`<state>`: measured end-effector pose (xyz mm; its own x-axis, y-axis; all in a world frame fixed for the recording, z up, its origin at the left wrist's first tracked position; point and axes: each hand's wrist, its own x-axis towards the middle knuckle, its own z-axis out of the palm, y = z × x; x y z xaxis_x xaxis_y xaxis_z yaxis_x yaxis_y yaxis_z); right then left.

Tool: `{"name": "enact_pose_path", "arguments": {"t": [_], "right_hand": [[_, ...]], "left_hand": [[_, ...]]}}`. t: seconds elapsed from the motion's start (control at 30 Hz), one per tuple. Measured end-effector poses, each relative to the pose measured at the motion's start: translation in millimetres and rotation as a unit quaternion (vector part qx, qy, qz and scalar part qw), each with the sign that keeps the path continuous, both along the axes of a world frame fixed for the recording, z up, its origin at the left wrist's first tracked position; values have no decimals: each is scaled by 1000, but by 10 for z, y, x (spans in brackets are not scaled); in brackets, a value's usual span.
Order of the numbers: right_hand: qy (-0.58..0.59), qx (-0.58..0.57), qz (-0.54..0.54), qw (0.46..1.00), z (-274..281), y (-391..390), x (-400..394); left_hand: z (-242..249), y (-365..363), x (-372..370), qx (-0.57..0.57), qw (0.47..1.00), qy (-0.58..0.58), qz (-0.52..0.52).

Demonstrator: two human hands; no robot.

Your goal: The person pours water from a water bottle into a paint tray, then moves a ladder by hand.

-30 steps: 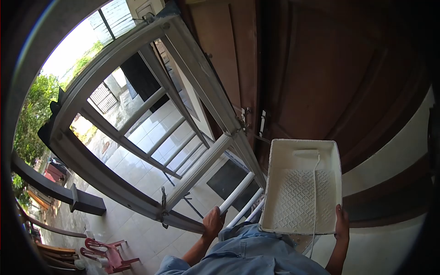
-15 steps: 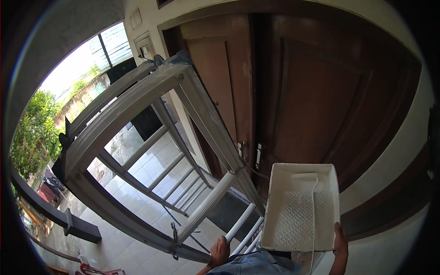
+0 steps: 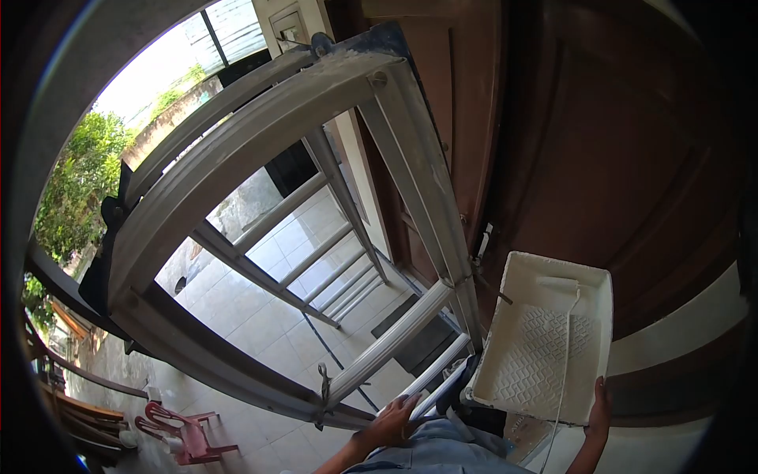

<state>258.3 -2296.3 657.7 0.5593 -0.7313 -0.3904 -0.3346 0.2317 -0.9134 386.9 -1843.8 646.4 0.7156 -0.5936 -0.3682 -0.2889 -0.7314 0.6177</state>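
Observation:
At the bottom centre, my left hand (image 3: 387, 425) is on a rung of the metal ladder (image 3: 379, 347), its fingers curled over the bar. The ladder stands spread in an A-shape before me, its dusty top frame at upper centre. My right hand (image 3: 600, 409) grips the right edge of a cream-coated paint tray (image 3: 505, 316), thumb at the rim. Inside the tray lies a small paint roller (image 3: 559, 283), its head at the far end and its long thin handle running down over the near edge. Textured diamond ridges cover the tray's floor.
Dark wooden doors (image 3: 616, 150) with a metal handle (image 3: 484, 241) rise behind the tray. Pale floor tiles (image 3: 260, 379) and a dark mat (image 3: 407, 332) lie below. A red chair (image 3: 189, 434) stands at lower left, near stacked wood (image 3: 83, 411). Green shrubs (image 3: 83, 182) show outside.
The view has shifted, bringing the red chair fully into sight. My left hand now lies more stretched along the rung. The tray, still in my right hand, sits slightly higher and farther right in view.

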Motion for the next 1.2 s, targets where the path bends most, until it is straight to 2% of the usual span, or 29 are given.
{"name": "enact_pose_path", "arguments": {"t": [0.07, 0.1, 0.13, 0.17, 0.2, 0.23, 0.27, 0.3, 0.33, 0.37, 0.4, 0.5, 0.53, 0.8, 0.9, 1.0, 1.1, 1.2], "right_hand": [[13, -12, 8, 1000, -56, -31, 3], [20, -24, 12, 999, -88, -33, 0], [25, -37, 14, 999, -122, -45, -7], [29, -26, 25, 999, -97, -59, 4], [28, -16, 32, 999, -80, -66, 19], [27, -3, 37, 999, -72, -55, 23], [9, 5, 32, 999, -101, -50, 19], [-7, 12, 21, 1000, -122, -55, 18], [-26, 18, 7, 999, -212, -75, -12], [-24, 15, 9, 1000, -260, -83, -35], [-20, 13, 9, 1000, -335, -116, -49], [-3, -15, 6, 1000, -264, -101, -19], [7, -18, 4, 1000, -90, -37, 13], [54, -61, 35, 996, 160, -10, 71], [68, -59, -8, 996, -36, -36, 48], [67, -33, 30, 997, 145, -11, 93], [113, -47, 73, 990, 81, -130, 26], [79, -31, 35, 996, -29, -133, 1]], "left_hand": [[1153, 63, 197, -172, 963, 189, -78], [1590, 194, 291, -187, 944, 228, -150], [2087, 327, 319, -208, 939, 203, -182], [2844, 397, 324, -168, 962, 147, -157], [3221, 541, 328, -256, 951, 13, -170], [3460, 715, 319, -280, 925, -147, -210], [3740, 733, 297, -232, 908, -317, -147], [3987, 682, 293, -92, 865, -494, -17], [4112, 592, 320, 52, 792, -602, 89], [4181, 585, 366, 160, 739, -637, 149], [4193, 574, 437, 219, 725, -627, 181], [4075, 734, 637, 302, 773, -528, 181], [4115, 799, 739, 322, 789, -494, 174], [3884, 965, 526, 376, 794, -456, 142], [3870, 999, 413, 390, 791, -453, 131], [3883, 1023, 399, 396, 793, -447, 119], [3861, 1047, 350, 399, 801, -432, 111], [3775, 1009, 340, 388, 811, -424, 107]]}}
